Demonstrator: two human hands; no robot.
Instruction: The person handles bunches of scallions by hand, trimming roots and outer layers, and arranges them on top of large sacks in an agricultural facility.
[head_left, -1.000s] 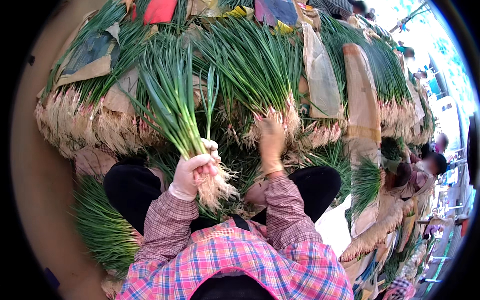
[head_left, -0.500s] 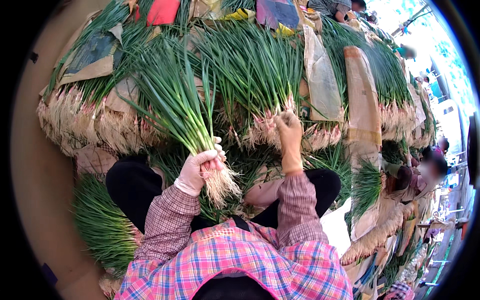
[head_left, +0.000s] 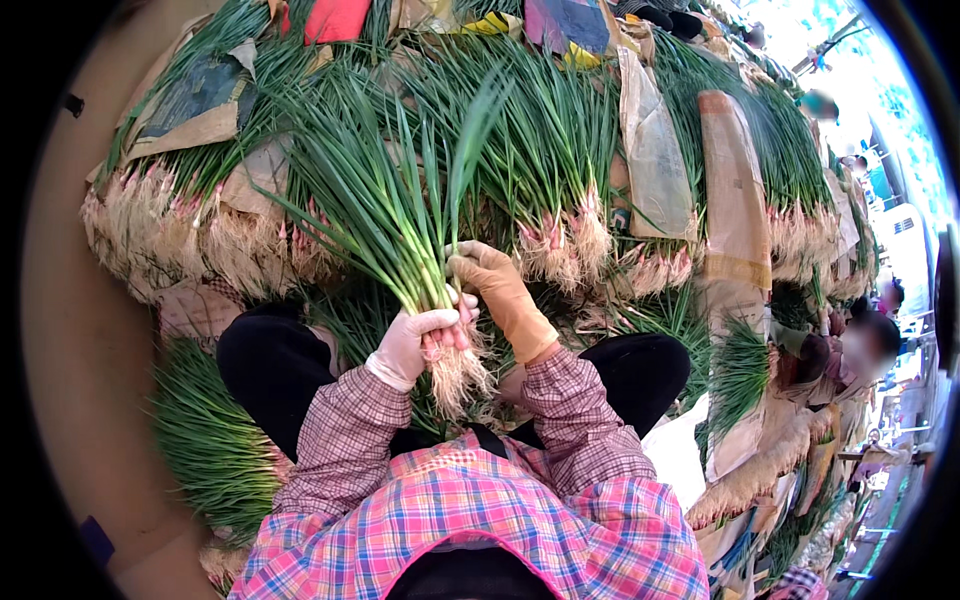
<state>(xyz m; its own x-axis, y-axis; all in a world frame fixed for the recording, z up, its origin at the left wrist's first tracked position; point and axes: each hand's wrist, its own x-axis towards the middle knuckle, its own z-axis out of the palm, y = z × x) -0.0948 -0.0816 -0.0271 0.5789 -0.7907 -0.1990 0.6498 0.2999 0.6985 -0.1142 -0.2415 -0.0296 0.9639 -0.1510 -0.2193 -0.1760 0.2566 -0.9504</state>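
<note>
My left hand (head_left: 402,348), in a white glove, is closed around a bunch of green garlic (head_left: 395,235) with long flat leaves, pinkish bulbs and pale stringy roots. The leaves fan out away from me and the roots hang below the fist. At the bunch's right side, my right hand (head_left: 503,297), in a tan glove, pinches a single green garlic stalk (head_left: 457,210) by its lower part. That stalk stands nearly upright against the others. Just beyond lies a row of loose green garlic (head_left: 560,150), roots toward me.
Another heap (head_left: 200,220) lies at the far left, partly under sacking. Sack strips (head_left: 735,190) cover plants at right. A leafy pile (head_left: 220,440) sits by my left knee. Co-workers (head_left: 860,345) sit at the right, near a white sheet (head_left: 675,455).
My right hand has come from the row back to the bunch, bringing a stalk with it. My left hand still holds the bunch, shifted slightly right.
</note>
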